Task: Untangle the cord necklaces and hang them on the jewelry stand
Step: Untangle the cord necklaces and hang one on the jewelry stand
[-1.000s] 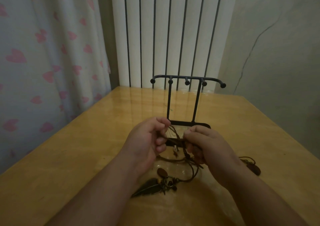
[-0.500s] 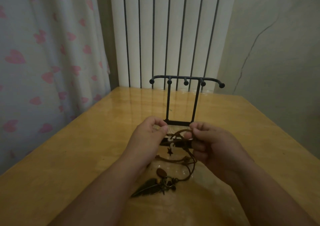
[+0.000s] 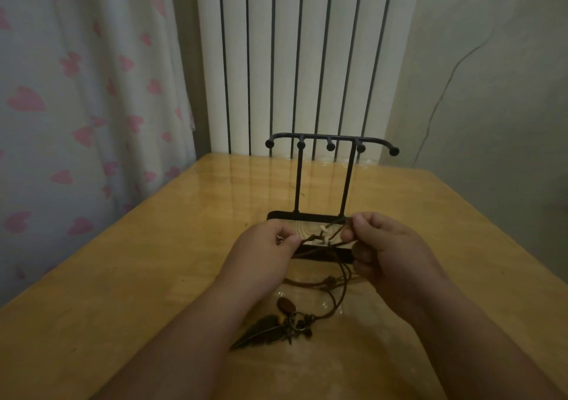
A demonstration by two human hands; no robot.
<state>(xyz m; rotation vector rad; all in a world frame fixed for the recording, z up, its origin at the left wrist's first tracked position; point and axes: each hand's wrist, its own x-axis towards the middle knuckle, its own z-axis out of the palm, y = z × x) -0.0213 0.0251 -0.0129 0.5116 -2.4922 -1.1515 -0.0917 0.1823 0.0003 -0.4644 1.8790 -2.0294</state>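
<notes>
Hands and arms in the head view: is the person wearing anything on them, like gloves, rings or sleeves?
No. The left hand and right hand are bare: no gloves, rings or watch visible. Both forearms are bare too, with no sleeve in frame.

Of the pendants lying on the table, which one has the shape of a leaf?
The long dark pendant, the one nearest the camera, with its tip pointing left. The brown oval bead just behind it is small and rounded.
</notes>
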